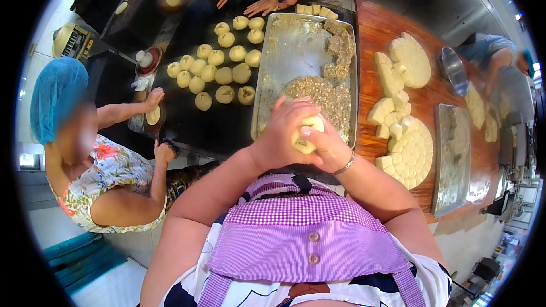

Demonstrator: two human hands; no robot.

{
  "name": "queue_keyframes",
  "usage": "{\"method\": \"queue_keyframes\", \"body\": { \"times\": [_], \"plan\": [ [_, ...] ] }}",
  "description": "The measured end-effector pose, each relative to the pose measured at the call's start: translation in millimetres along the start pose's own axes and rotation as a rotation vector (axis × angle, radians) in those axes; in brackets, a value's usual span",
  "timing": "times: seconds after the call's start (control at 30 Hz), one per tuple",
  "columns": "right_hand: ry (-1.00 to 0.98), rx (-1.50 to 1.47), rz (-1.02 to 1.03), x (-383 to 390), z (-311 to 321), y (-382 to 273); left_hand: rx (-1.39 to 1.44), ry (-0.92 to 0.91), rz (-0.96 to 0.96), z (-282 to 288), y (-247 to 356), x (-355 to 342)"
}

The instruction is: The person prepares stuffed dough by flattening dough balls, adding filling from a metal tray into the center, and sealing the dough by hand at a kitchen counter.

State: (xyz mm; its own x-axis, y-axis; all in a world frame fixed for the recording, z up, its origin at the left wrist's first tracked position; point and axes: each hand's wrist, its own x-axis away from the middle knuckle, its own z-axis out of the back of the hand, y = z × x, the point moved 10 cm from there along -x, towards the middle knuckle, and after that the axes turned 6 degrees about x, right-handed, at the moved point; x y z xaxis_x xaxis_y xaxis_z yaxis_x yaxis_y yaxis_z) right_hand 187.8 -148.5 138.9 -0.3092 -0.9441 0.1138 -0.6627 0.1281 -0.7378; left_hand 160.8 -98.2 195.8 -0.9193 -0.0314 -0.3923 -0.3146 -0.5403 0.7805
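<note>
Dough piece (310, 127) is cupped between left hand (280, 132) and right hand (331, 143), near metal tray (287, 40); pressure is best spread lightly, evenly, lest it be torn.

Room over tray (290, 45), upper left; filling (324, 92) heaped right, below.

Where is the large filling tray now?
In the head view, the large filling tray is upper centre, just beyond the left hand, with dough balls at left and wooden tabletop at right.
</note>
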Motion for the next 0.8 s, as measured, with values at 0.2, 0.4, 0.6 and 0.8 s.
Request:
{"method": "queue_keyframes", "body": {
  "times": [0.2,0.4,0.6,0.8],
  "plan": [
    [-0.206,-0.263,-0.216,5.8,-9.4,13.0,0.16,-0.201,-0.002,6.3,10.4,-6.1],
    [0.126,0.083,-0.032,-9.4,17.3,17.8,-0.003,0.095,0.062,4.8,-15.2,19.0],
    [0.103,0.061,-0.013,0.9,1.2,27.7,0.132,0.092,-0.095,12.0,3.1,22.3],
    [0.164,-0.136,-0.129,-3.6,3.3,28.2,0.11,-0.038,-0.299,7.7,33.7,17.1]
  ]
}}
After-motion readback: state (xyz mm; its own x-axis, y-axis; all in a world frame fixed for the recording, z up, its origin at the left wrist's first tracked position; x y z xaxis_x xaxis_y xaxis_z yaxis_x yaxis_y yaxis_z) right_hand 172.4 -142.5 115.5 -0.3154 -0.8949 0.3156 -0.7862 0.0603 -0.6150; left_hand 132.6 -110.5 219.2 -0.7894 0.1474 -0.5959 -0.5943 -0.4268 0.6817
